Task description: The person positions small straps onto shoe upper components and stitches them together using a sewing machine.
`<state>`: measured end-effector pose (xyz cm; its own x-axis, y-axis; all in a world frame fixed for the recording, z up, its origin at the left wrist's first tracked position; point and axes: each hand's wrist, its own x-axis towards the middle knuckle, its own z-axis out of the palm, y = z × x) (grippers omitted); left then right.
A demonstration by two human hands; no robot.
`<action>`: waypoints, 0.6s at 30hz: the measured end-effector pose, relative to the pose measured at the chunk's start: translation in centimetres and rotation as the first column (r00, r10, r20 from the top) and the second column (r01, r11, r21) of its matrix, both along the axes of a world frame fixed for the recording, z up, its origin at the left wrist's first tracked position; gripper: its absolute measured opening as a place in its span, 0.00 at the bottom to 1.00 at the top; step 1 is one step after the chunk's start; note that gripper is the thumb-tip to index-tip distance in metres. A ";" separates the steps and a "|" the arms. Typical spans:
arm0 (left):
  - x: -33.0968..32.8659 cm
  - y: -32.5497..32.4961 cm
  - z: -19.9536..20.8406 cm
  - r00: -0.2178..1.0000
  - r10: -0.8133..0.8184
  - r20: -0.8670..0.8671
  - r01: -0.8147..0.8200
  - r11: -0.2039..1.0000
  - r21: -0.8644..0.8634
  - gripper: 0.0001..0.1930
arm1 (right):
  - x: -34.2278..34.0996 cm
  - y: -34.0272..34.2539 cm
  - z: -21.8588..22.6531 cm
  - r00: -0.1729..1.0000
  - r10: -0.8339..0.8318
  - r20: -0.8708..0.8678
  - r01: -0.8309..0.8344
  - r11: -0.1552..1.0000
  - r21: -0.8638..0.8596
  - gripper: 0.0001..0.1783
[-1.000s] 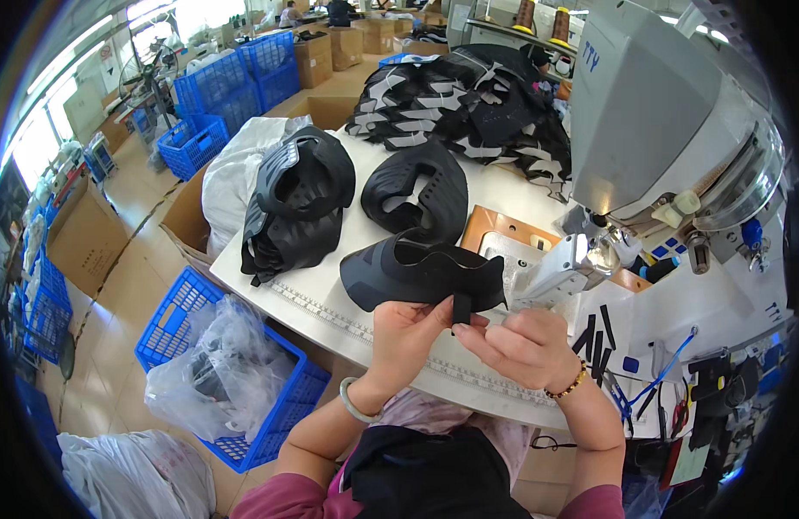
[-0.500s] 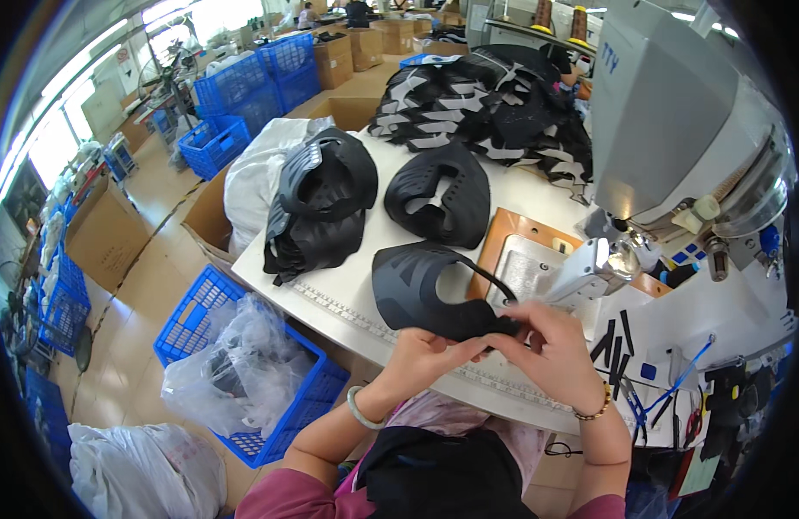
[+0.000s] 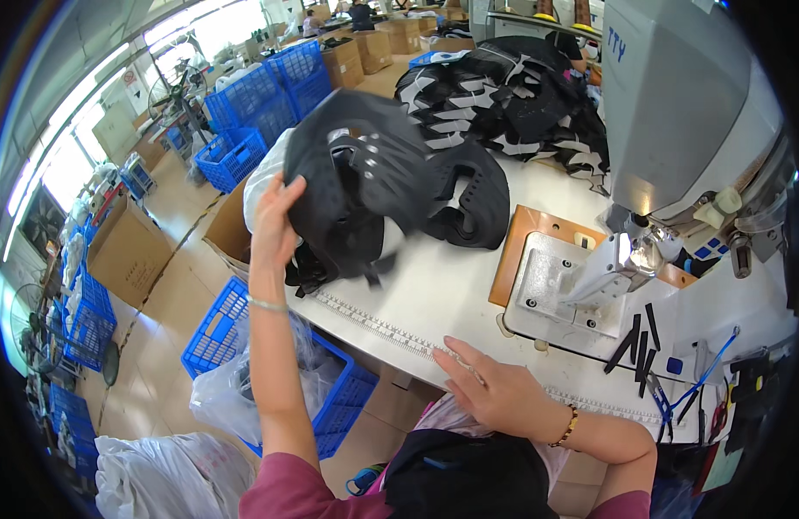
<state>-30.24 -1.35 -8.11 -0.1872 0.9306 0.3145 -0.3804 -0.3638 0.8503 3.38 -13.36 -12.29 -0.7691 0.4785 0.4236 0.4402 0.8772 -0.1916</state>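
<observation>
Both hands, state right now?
Left hand: closed on the edge of a black, curved, slotted piece, blurred.
Right hand: open, nothing visible in it, near the ruler tape.

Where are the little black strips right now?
In the head view, the black strips lie toward the right side of the white table, between the machine's metal plate and the small blue square.

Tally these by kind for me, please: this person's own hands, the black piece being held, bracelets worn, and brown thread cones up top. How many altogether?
Hands: 2
Black piece, blurred: 1
Bracelets: 2
Brown thread cones: 2
Total: 7
</observation>
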 end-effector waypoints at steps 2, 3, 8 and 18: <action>-5.0 2.8 -1.9 0.968 0.170 -0.184 -0.176 0.984 -0.020 0.20 | 0.8 0.2 -0.3 1.000 -0.006 0.021 0.006 0.999 -0.039 0.26; -7.3 3.7 -3.1 0.930 0.254 -0.265 -0.271 0.962 -0.029 0.18 | 1.3 0.3 -0.8 1.000 -0.005 -0.005 0.005 0.996 -0.088 0.25; -4.4 5.4 -4.1 -0.055 0.719 -0.693 -0.788 0.395 0.472 0.17 | 4.2 2.1 -1.3 0.990 -0.142 -0.017 0.138 0.979 -0.152 0.20; 18.8 8.3 -6.4 0.037 0.389 -0.921 -0.261 0.893 0.367 0.26 | 6.2 4.2 -4.1 0.992 -0.128 0.006 0.128 0.984 -0.121 0.20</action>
<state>-11.44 6.97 -14.51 0.0533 0.8296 0.5558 0.9011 -0.2798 0.3313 9.62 -9.19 -16.43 -0.6978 0.6208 0.3575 0.5469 0.7839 -0.2938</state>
